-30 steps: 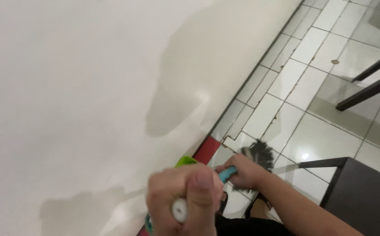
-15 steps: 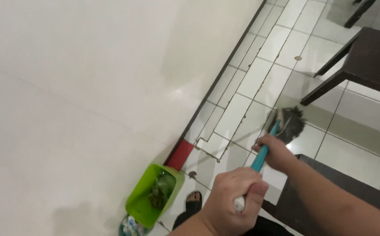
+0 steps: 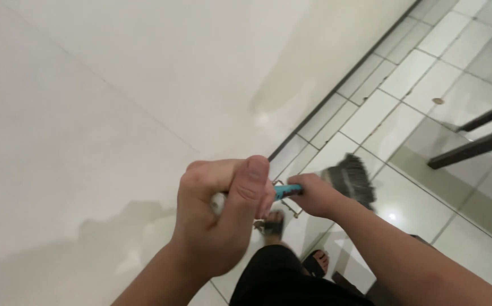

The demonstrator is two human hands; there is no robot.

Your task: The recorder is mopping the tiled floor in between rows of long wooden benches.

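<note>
— Teal, that handle [image 3: 287, 191] — is it a broom?

— Yes, a broom with grey bristles [image 3: 354, 180] resting on the pale tiled floor [image 3: 404, 73], near the dark strip at the foot of the white wall [image 3: 87, 113].

— How is it held?

— The left hand [image 3: 220, 224] is closed tight around the upper end of the stick, thumb pressed over the top. The right hand [image 3: 314, 195] is clamped lower down on the teal part, just above the bristles.

— Anything nearby?

— Two sandalled feet [image 3: 271, 225] below the hands, and dark chair legs [image 3: 478, 136] at the right, well apart from the bristles.

— How would you sweep well from here?

— I'd judge short strokes, bristles kept flat on the tiles, the lower hand steering while the upper one pivots, and staying off the chair legs.
</note>
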